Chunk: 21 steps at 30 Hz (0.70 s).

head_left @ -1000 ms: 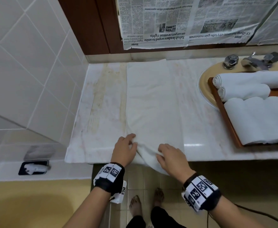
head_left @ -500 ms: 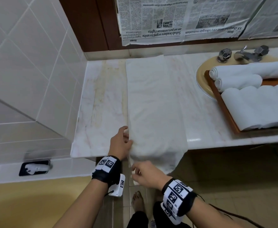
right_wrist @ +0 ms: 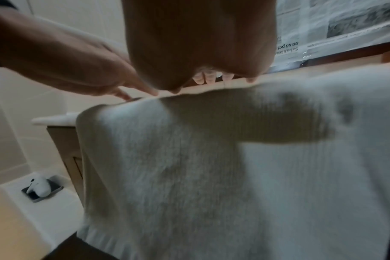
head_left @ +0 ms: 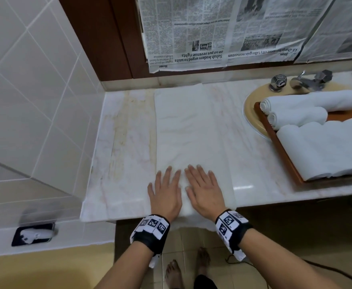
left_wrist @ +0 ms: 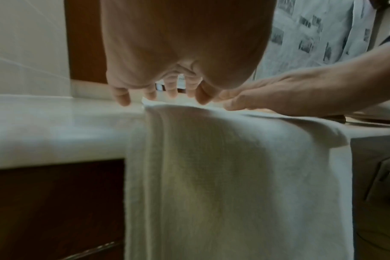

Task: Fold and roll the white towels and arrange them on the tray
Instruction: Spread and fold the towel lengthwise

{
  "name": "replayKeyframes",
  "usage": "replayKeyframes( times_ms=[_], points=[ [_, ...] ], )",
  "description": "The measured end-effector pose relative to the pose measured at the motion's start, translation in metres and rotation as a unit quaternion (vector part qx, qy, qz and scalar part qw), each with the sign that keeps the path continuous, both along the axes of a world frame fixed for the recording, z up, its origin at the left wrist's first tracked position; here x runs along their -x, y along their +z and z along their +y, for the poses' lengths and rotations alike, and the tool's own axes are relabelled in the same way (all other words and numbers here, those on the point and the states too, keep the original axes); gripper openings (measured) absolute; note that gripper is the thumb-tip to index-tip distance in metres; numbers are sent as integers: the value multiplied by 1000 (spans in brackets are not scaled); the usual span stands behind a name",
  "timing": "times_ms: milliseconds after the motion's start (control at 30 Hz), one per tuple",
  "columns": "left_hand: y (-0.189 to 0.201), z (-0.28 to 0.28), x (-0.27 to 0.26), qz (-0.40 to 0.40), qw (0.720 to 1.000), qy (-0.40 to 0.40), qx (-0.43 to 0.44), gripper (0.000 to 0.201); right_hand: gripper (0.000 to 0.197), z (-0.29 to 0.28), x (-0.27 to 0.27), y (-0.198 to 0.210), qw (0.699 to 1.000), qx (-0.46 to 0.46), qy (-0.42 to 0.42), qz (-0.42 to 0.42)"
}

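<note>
A long white towel (head_left: 188, 130) lies folded in a strip on the marble counter (head_left: 125, 155), its near end hanging over the front edge (left_wrist: 234, 184) (right_wrist: 211, 176). My left hand (head_left: 164, 191) and right hand (head_left: 202, 190) lie flat side by side on the towel's near part, fingers straight and pointing away from me. A wooden tray (head_left: 283, 151) at the right holds several rolled white towels (head_left: 316, 142).
A tap (head_left: 302, 81) and beige basin (head_left: 252, 113) sit behind the tray. Newspaper (head_left: 223, 32) covers the wall behind the counter. Tiled wall at left; a soap dish (head_left: 33, 234) sits on the ledge below. My bare feet (head_left: 187, 272) stand on the floor tiles.
Both hands let go of the towel's hanging near end and now lie flat on the towel on the counter. The right hand came up from below the edge.
</note>
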State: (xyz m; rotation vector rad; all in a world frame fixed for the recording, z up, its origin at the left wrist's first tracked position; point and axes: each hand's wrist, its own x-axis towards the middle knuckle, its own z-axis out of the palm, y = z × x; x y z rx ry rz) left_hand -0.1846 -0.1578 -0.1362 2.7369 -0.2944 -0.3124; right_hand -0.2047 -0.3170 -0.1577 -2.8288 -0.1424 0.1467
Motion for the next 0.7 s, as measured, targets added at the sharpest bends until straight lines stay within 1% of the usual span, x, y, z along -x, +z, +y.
replayKeyframes(
  times_ms=[67, 133, 200, 267, 333, 367, 467, 533, 600, 700],
  points=[
    [-12, -3, -3, 26, 998, -26, -47, 53, 59, -4, 1, -7, 1000, 18, -6, 15],
    [-19, 5, -2, 34, 997, -17, -63, 53, 61, -19, 4, -10, 999, 27, -28, 22],
    [-22, 17, 2, 45, 997, 6, -62, 54, 64, -43, 5, -9, 997, 33, -60, 35],
    [-21, 28, 3, 56, 996, 31, -55, 57, 68, -62, 8, -5, 992, 31, -111, 56],
    [-16, 29, -8, 49, 996, 59, -36, 62, 71, -67, 3, 3, 987, 24, -151, 48],
    [-13, 24, -17, 42, 997, 60, -28, 63, 69, -63, -4, 5, 989, 13, -143, 39],
    [-7, -12, -49, 23, 999, 2, -24, 57, 64, -39, -35, 7, 999, -18, -47, 11],
    [-7, -31, -63, 37, 998, -24, -36, 55, 60, -28, -54, 3, 1000, -15, -5, 24],
    [-12, -34, -66, 57, 997, -25, -54, 53, 59, -32, -63, 0, 999, 3, 6, 34],
    [-15, -14, -62, 65, 996, 4, -58, 53, 62, -56, -58, -5, 999, 24, -6, 33]
  ],
)
